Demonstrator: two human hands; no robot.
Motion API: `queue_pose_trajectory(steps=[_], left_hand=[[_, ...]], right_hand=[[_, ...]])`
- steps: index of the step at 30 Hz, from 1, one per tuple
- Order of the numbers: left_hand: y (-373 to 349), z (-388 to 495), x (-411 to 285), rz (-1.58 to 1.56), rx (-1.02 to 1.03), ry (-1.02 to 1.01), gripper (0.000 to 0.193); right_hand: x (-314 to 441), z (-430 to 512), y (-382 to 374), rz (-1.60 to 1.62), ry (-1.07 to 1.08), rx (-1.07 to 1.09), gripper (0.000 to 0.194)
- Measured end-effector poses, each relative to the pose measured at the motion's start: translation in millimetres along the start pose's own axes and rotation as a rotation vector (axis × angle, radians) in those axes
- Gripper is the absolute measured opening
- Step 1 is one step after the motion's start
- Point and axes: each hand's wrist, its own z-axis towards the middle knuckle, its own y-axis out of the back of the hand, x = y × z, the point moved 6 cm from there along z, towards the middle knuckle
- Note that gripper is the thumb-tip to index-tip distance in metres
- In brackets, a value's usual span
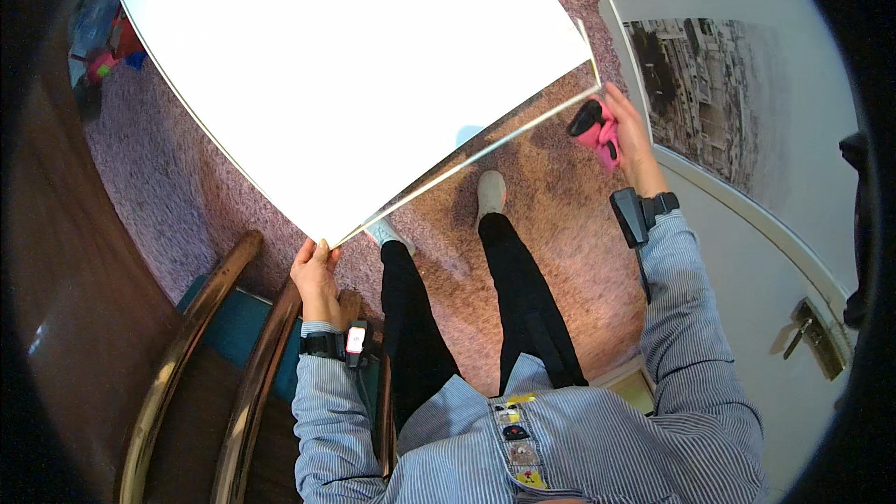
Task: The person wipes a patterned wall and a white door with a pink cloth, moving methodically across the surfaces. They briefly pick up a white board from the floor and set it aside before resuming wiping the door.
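Note:
A large, bright white sheet or panel fills the upper middle of the view, overexposed so that its surface detail is lost. Along its near side runs a thin pale strip or frame edge, with a narrow gap between the two. My left hand pinches the near left corner, where strip and panel meet. At the strip's right end is my right hand, its fingers raised against the corner; whether they grip it is unclear. A pink and black item, perhaps a glove or cloth, lies against that palm.
Shaggy carpet lies under my feet. Curved wooden rails of furniture stand at lower left beside a dark brown surface. At right are a white door with a handle and a wall picture. Colourful items sit at upper left.

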Motion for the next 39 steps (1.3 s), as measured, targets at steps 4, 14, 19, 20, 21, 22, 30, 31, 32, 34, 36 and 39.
queue_pose_trajectory(steps=[4, 14, 19, 20, 21, 22, 30, 31, 32, 34, 36, 39], left_hand=[[-1.6, -1.0, 0.8, 0.012, -0.019, 0.001, 0.032], [0.9, -1.3, 0.1, -0.033, -0.057, 0.030, 0.035], [-2.3, -3.9, -3.5, -0.045, -0.054, 0.008, 0.036], [-2.2, -4.4, -3.7, -0.055, -0.061, 0.008, 0.036], [-2.0, -5.1, -3.8, -0.066, -0.068, 0.010, 0.035], [-1.3, -5.5, -3.2, -0.075, -0.075, 0.013, 0.035], [3.3, -0.7, 0.6, -0.058, -0.062, 0.028, 0.034], [3.3, 0.0, 0.6, -0.080, -0.059, 0.023, 0.033], [3.4, 0.5, 0.6, -0.077, -0.057, 0.021, 0.034], [2.4, 0.8, 1.1, -0.076, -0.052, 0.020, 0.034], [1.7, 0.3, 1.1, -0.071, -0.062, 0.004, 0.034], [0.8, -0.6, 2.2, -0.049, -0.067, -0.009, 0.034]], right_hand=[[19.9, 16.6, -21.3, -0.162, 0.090, 0.066, 0.048], [-23.1, 33.0, -10.2, -0.166, -0.115, -0.092, 0.032], [-20.3, -1.5, 7.8, -0.367, -0.309, 0.128, 0.032], [-23.7, -10.1, 11.3, -0.385, -0.331, 0.181, 0.030], [-28.5, -15.6, 17.5, -0.433, -0.378, 0.180, 0.028], [-31.4, -17.5, 24.2, -0.457, -0.393, 0.125, 0.033], [-16.2, 34.7, -25.5, -0.155, -0.158, 0.263, 0.038], [-12.9, 37.9, -32.0, -0.106, -0.137, 0.222, 0.036], [-9.1, 38.1, -39.2, -0.053, -0.118, 0.216, 0.034], [1.0, 32.8, -44.8, -0.125, -0.024, 0.138, 0.033], [10.4, 25.1, -50.8, -0.147, 0.060, 0.101, 0.035], [27.6, 19.6, -59.8, -0.265, 0.245, 0.069, 0.042]])
